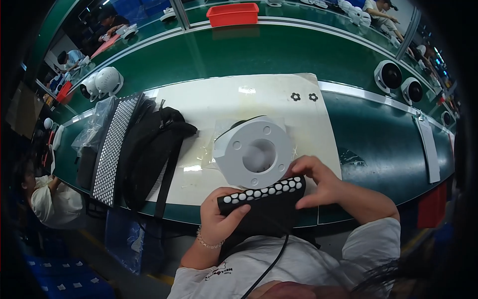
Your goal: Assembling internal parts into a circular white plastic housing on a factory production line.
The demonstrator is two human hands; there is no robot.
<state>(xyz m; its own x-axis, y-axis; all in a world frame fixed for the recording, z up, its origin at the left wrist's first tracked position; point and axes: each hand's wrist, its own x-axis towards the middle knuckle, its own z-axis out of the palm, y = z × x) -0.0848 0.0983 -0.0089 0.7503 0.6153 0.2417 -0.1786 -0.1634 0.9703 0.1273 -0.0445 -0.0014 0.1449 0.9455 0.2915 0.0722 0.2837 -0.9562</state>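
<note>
While the green desk [368, 137] stretches out rightward, white mat [204, 97] covers its middle; black bag [149, 149] left, strap over front edge. White ring-shaped housing [254, 134] mid-mat, open room to its right. Black dotted piece [262, 191] at front edge, just before housing: left hand [219, 214] fingers clamped on its left end; right hand [323, 187] fingers apart at its right end, contact unclear.

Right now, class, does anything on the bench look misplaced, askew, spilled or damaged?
Perhaps the black bag, slumped toward the left: its strap appears to hang over the bench edge, where it could catch. The white-dotted black sheet in the left hand and the white ring-shaped part show no obvious damage; nothing looks spilled.
</note>
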